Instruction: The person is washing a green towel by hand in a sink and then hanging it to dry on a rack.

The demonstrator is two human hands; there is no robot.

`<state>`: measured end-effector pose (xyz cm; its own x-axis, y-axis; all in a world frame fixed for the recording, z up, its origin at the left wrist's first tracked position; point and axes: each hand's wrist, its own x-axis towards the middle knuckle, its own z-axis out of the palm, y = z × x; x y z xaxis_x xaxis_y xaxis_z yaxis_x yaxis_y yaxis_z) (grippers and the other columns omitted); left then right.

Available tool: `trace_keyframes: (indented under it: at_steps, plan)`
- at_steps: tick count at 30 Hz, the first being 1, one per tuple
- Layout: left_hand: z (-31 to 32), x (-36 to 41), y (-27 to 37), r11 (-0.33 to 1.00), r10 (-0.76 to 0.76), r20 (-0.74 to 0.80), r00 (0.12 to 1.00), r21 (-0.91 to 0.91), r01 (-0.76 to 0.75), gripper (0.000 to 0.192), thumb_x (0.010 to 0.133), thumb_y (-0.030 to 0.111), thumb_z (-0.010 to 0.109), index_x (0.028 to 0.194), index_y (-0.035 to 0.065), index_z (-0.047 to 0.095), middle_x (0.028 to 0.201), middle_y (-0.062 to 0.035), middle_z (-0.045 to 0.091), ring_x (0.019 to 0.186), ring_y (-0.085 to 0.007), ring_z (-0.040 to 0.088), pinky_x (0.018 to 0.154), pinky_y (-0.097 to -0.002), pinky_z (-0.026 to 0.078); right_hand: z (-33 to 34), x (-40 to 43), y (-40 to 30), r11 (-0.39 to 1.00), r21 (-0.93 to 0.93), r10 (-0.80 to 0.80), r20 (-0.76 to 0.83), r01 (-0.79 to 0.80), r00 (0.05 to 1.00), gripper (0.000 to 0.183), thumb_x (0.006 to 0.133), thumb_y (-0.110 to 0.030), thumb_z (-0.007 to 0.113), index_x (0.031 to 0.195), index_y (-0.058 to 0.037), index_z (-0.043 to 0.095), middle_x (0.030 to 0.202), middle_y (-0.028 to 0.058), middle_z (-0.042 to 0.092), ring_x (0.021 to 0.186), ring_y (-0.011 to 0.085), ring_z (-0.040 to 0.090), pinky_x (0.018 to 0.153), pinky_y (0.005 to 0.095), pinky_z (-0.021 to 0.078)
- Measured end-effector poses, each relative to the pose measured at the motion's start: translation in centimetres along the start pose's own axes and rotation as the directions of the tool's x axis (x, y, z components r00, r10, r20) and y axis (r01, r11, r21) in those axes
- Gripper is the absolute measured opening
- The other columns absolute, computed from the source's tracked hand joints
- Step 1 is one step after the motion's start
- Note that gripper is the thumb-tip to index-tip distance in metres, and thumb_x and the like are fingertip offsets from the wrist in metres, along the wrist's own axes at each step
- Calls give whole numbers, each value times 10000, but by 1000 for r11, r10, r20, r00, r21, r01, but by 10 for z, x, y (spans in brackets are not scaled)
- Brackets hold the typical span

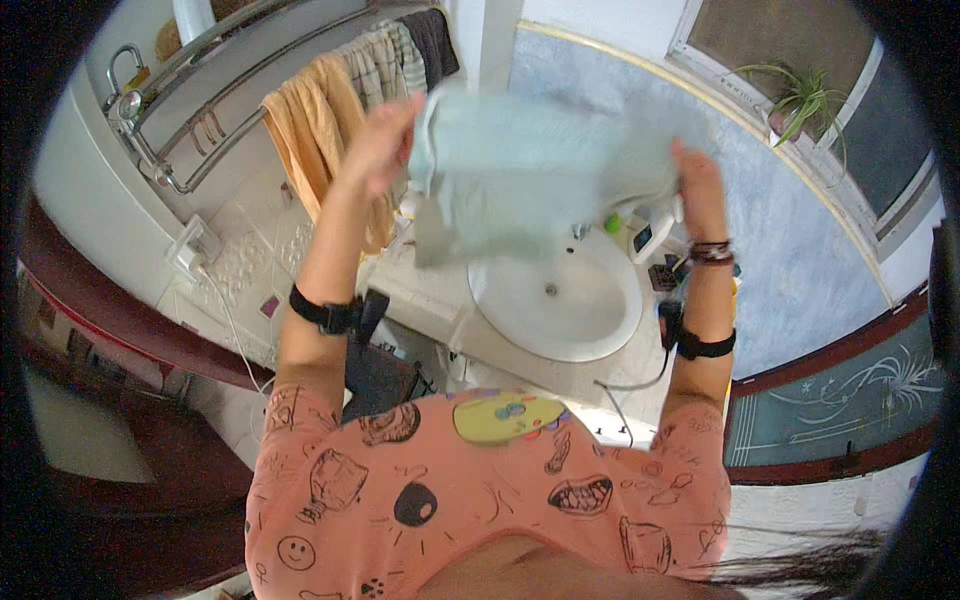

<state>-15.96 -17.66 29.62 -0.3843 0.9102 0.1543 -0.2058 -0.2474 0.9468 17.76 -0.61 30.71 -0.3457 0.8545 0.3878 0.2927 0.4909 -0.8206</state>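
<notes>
A pale blue-green cloth [517, 165], blurred, is spread out in the air between my two hands. My left hand [386, 142] grips its left edge, in front of the hanging towels. At its right end my right hand [700, 184] holds the other edge. The cloth's lower part hangs over the back left of a white oval washbasin [592, 315] and hides part of the counter. The basin's drain shows, with no water seen standing in it. Both forearms wear black straps.
An orange towel [307, 120], a checked towel [382, 64] and a dark one [433, 45] hang on a metal rail. A green item [613, 223] and a white device [652, 234] stand behind the basin. A cable [645, 386] crosses the counter [427, 292]. A potted plant [802, 105] is by the window.
</notes>
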Motion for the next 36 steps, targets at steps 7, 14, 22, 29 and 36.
trace_keyframes:
  at_steps: [7, 14, 22, 29, 36]
  plan:
    - [35, -16, -23, 949, -282, 312, 907, 231, 216, 765, 763, 653, 322, 1204, 35, 417, 1060, -125, 544, 970, -225, 519, 864, -362, 392, 35, -1, -15, 736, 673, -9, 120, -75, 993, 323, 806, -253, 532, 1056, -53, 492, 1007, 66, 547, 892, 160, 534, 769, 302, 438]
    - [50, -11, -77, 953, -162, -44, 986, 251, 168, 416, 761, 263, 612, 1089, 66, 449, 925, -46, 551, 782, -151, 556, 653, -284, 477, 69, 36, 18, 956, 42, -293, 180, 290, 939, 438, 704, -281, 657, 1032, -47, 484, 936, 82, 558, 868, 163, 536, 730, 290, 434]
    - [-5, -20, 1, 986, 72, -175, 982, 163, -43, 196, 822, 199, 532, 922, 31, 532, 826, -45, 596, 744, -133, 578, 648, -289, 485, -6, 56, -1, 943, -271, -90, 351, 192, 932, 250, 741, -296, 614, 775, -50, 587, 661, 22, 568, 575, 135, 505, 544, 246, 415]
    - [-17, -19, -23, 963, 86, -107, 991, -247, -110, 295, 810, 272, 542, 988, 37, 529, 937, -109, 585, 768, -186, 574, 704, -332, 465, 25, 21, 61, 911, 372, -301, 299, 180, 905, 255, 827, -238, 501, 895, -7, 585, 891, 83, 593, 763, 120, 564, 660, 219, 444]
    - [-60, -12, 2, 992, -53, -138, 989, 102, 68, 286, 818, 240, 533, 994, 14, 533, 892, -94, 587, 854, -164, 544, 765, -339, 444, 45, 25, 31, 937, 294, 57, 410, -191, 910, 199, 818, -169, 513, 870, 8, 590, 816, 9, 570, 690, 105, 537, 670, 214, 437]
